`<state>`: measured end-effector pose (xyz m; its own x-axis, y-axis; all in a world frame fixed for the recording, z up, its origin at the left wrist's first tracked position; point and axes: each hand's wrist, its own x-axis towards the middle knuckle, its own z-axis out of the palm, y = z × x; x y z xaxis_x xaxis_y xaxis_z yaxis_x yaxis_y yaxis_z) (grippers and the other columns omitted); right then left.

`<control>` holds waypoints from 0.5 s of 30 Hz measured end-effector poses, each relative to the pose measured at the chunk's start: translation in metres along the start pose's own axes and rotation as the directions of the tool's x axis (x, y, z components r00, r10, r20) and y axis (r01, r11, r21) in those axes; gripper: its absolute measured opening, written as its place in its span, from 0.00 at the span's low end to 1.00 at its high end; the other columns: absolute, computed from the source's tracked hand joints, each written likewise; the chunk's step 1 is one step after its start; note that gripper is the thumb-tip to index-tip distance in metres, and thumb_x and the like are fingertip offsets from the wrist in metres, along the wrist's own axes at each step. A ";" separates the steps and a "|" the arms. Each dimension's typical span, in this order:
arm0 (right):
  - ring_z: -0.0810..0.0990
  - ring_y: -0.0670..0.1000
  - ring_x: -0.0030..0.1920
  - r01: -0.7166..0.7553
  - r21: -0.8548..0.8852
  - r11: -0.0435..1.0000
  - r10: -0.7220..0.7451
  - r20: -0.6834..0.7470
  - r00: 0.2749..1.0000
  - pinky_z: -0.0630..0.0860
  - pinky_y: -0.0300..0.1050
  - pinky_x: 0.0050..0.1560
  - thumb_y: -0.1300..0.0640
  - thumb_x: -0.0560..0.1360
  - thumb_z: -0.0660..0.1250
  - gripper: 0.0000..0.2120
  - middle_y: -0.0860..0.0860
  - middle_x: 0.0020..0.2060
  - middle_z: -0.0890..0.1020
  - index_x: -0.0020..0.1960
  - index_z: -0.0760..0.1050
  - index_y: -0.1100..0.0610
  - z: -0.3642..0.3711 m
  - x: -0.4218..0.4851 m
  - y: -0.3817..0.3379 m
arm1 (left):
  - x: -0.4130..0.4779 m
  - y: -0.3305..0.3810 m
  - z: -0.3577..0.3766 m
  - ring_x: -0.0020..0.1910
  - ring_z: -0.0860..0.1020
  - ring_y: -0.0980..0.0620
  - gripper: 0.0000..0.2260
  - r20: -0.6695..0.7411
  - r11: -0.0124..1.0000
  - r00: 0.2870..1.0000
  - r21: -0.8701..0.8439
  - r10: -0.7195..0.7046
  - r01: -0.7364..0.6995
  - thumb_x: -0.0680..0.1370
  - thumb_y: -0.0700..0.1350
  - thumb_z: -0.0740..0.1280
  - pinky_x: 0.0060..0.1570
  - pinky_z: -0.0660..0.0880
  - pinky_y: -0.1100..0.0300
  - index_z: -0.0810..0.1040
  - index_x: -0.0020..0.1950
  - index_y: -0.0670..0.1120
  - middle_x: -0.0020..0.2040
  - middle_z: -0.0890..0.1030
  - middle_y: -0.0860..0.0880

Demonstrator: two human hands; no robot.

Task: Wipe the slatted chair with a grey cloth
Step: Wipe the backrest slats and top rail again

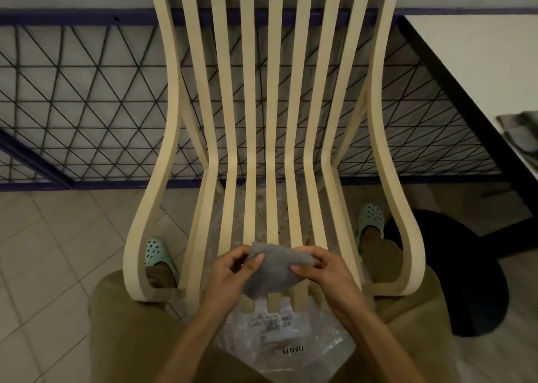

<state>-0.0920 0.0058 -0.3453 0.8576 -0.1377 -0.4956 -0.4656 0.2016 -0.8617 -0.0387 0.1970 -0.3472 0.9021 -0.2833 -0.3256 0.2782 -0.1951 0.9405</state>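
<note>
A pale cream slatted chair [275, 97] fills the middle of the view, its back rising toward the wall and its seat slats running down toward me. Just above the front ends of the seat slats I hold a small grey cloth [272, 269] with both hands. My left hand [230, 269] pinches its left edge between thumb and fingers. My right hand [323, 269] pinches its right edge. The cloth hangs folded between them, covering part of the middle slats.
A clear plastic bag [286, 345] with a printed label lies under the chair's front edge, between my legs. A white table with a dark frame [465, 62] stands at the right, with folded grey cloths [521, 132] on it. A black round base [454, 272] sits on the tiled floor. A dark metal grille [87, 106] lines the wall.
</note>
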 end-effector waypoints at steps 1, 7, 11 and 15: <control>0.83 0.52 0.52 0.026 -0.076 0.997 -0.025 0.008 1.000 0.80 0.44 0.54 0.63 0.74 0.71 0.09 0.54 0.47 0.85 0.54 0.81 0.58 0.000 -0.002 -0.001 | 0.000 0.003 -0.001 0.48 0.81 0.59 0.07 0.002 1.000 1.000 -0.008 0.011 -0.011 0.77 0.46 0.67 0.43 0.78 0.65 0.81 0.51 0.47 0.47 0.84 0.54; 0.82 0.50 0.52 0.069 -0.121 0.990 -0.070 -0.004 0.998 0.79 0.44 0.55 0.53 0.78 0.65 0.10 0.53 0.49 0.84 0.53 0.82 0.56 0.000 -0.007 -0.008 | -0.001 0.011 -0.002 0.51 0.82 0.56 0.11 0.030 1.000 0.999 -0.011 0.029 -0.029 0.75 0.54 0.64 0.45 0.78 0.64 0.78 0.55 0.52 0.51 0.83 0.53; 0.82 0.47 0.56 -0.055 0.012 0.998 0.056 -0.048 0.997 0.79 0.48 0.59 0.46 0.78 0.64 0.13 0.48 0.53 0.85 0.56 0.82 0.49 0.007 -0.006 -0.007 | -0.008 0.017 0.011 0.47 0.76 0.68 0.05 0.003 1.000 1.000 0.020 -0.024 0.024 0.81 0.52 0.60 0.39 0.72 0.75 0.69 0.50 0.64 0.48 0.74 0.66; 0.83 0.49 0.55 -0.105 0.172 0.980 0.101 0.030 0.994 0.81 0.47 0.52 0.50 0.71 0.72 0.20 0.49 0.54 0.84 0.62 0.78 0.53 0.015 -0.011 -0.003 | -0.010 0.014 0.015 0.54 0.77 0.59 0.09 -0.100 0.998 0.994 -0.044 -0.046 0.042 0.80 0.55 0.58 0.44 0.73 0.68 0.73 0.58 0.57 0.55 0.77 0.57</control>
<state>-0.0970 0.0209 -0.3357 0.8122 -0.0879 -0.5767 -0.5083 0.3785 -0.7735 -0.0489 0.1828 -0.3324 0.9166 -0.1787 -0.3575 0.3302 -0.1656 0.9293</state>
